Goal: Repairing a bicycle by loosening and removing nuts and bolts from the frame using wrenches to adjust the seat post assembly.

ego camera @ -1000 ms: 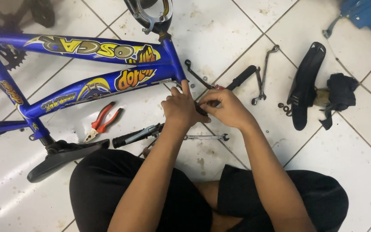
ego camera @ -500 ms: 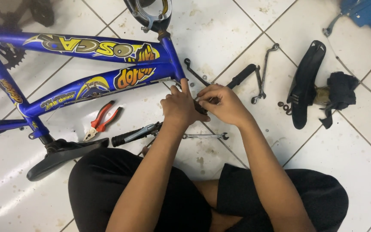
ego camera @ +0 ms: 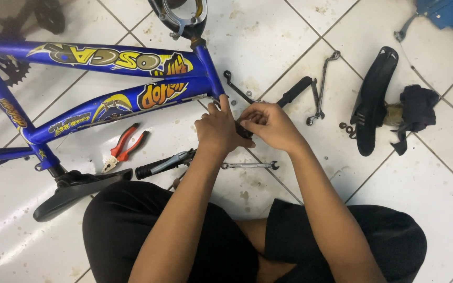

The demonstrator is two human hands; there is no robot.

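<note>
A blue bicycle frame (ego camera: 106,78) with yellow decals lies on its side on the white tiled floor. My left hand (ego camera: 218,128) and my right hand (ego camera: 268,123) meet just below the frame's head tube, both closed around a small dark part (ego camera: 243,130) that is mostly hidden between the fingers. My left index finger points up toward the lower frame tube. A thin cable runs along that tube by my left hand.
Red-handled pliers (ego camera: 124,147) lie left of my hands, a black grip with a lever (ego camera: 163,163) and a spanner (ego camera: 250,165) below them. Another black grip (ego camera: 295,90), wrenches (ego camera: 321,86), a black mudguard (ego camera: 373,99), a dark rag (ego camera: 415,112) and the saddle (ego camera: 77,191) lie around.
My hands have barely shifted; the fingers have adjusted slightly on the small dark part. Nothing else on the floor has moved.
</note>
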